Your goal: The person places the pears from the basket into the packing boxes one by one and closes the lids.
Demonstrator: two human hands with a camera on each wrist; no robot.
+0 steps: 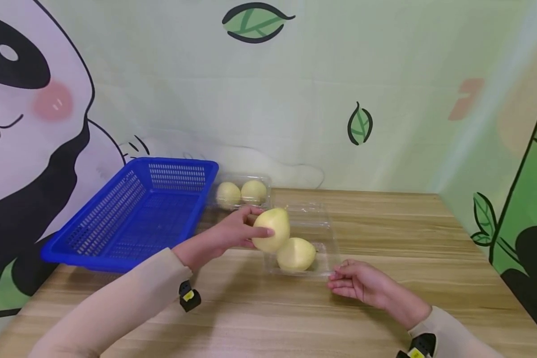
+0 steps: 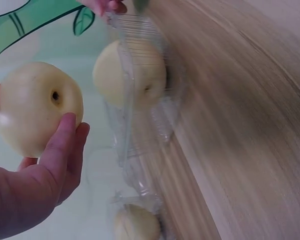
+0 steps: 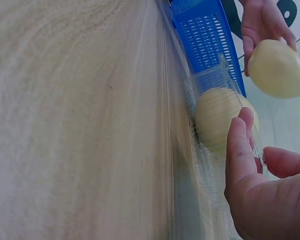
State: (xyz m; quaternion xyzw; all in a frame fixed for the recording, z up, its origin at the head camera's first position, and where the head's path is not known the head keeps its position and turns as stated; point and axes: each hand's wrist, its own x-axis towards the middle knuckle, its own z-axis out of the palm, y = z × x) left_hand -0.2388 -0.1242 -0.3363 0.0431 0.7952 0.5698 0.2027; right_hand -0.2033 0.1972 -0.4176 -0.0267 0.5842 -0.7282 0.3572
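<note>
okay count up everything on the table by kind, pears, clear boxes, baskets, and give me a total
Pears: 4, one held, one in the near box, two in the far box
Clear plastic boxes: 2, near, far
Blue baskets: 1
Total: 7

Pale yellow pear (image 1: 272,229) held above open clear clamshell (image 1: 324,238).

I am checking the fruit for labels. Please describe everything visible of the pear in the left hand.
The pear is pale yellow, smooth and rounded, with a small dark dimple at one end. The left hand holds it in the air, fingers curled round it, just above the open clear plastic box, where a second pear lies.
</note>
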